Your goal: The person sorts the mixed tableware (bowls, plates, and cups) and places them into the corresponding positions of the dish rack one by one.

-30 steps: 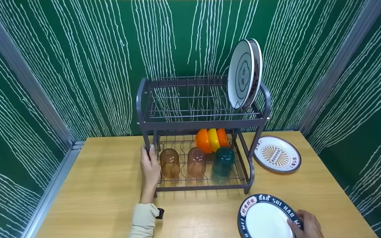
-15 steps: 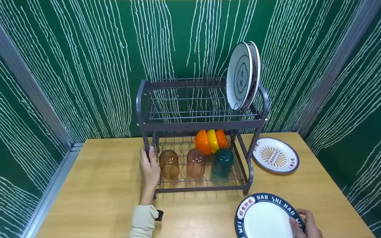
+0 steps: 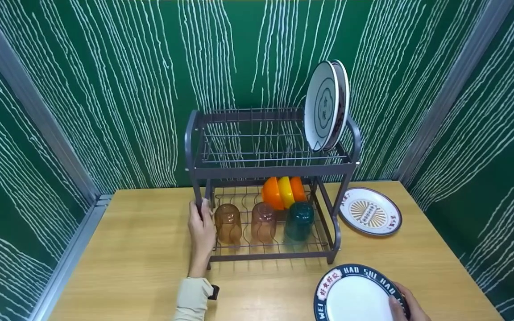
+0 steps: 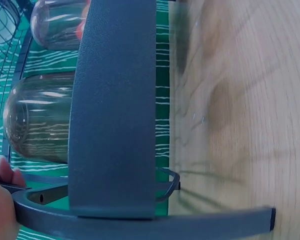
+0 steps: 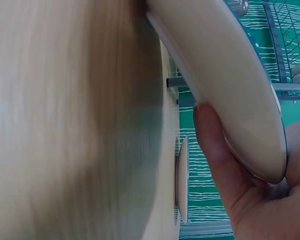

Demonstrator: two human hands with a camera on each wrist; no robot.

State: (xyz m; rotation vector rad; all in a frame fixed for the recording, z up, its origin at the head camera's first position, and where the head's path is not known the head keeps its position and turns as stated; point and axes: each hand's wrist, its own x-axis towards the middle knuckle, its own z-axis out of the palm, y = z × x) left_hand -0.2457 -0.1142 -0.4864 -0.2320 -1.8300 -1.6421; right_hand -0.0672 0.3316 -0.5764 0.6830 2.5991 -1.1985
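Note:
My left hand [image 3: 202,232] grips the left front post of a dark two-tier dish rack [image 3: 275,171]. In the left wrist view its fingertips [image 4: 9,174] show at the rack's curved frame. My right hand [image 3: 408,305] pinches the right rim of a white plate [image 3: 357,298] with a dark lettered border, in front of the rack's right side. From the right wrist view, the plate's pale underside is tilted above the tabletop, with fingers beneath and thumb side at the edge. Two white plates [image 3: 324,107] stand on edge at the right end of the top tier.
Upside-down on the lower tier are an amber glass [image 3: 228,225], a pinkish glass [image 3: 263,223] and a teal glass [image 3: 300,221]. Orange and yellow bowls [image 3: 286,192] lean behind them. Another plate [image 3: 370,211] with a sunburst pattern lies on the wooden table [image 3: 141,249], right of the rack.
The right hand and its plate have shifted slightly left in the head view. My left hand keeps its grip on the rack post; the whole scene sits a little lower in view.

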